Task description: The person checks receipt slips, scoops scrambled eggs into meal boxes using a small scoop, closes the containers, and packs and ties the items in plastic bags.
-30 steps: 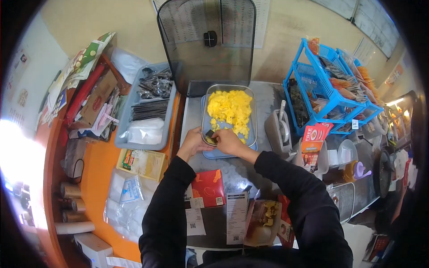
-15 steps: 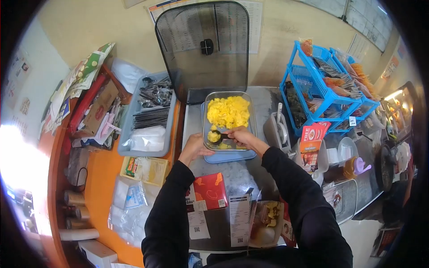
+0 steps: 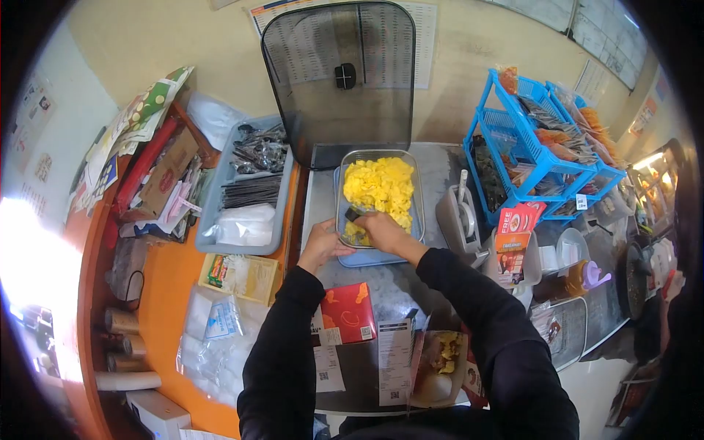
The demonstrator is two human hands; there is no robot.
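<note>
Contents of a food-service counter (image 3: 437, 163), from left to right. A blue-grey rectangular plastic bin (image 3: 240, 249) holds wrapped utensils and dark straws; below it sits a pale-yellow plastic tub (image 3: 262, 277). The left hand (image 3: 323, 244) grips the near-left corner of a clear rectangular tray (image 3: 417, 196), its thumb and fingers on either side of the edge. In the tray lies a bright-yellow, crumbly food mass (image 3: 378, 183); a blue flat piece (image 3: 374, 258) lies underneath. A short dark utensil (image 3: 354, 213), partly hidden, is pinched in the closed fingers of the right hand (image 3: 385, 229), over the tray's near end. Below stand a red printed cardboard box (image 3: 348, 313) and a white paper receipt (image 3: 394, 359). Further right, an open brown-edged food box (image 3: 461, 367) contains yellow pieces and a white mound. Portioning appears incomplete: that box already carries food but is uncovered, while much of the yellow mass occupies the tray's far part. A blue plastic rack (image 3: 528, 192) of packets stands at far right.
</note>
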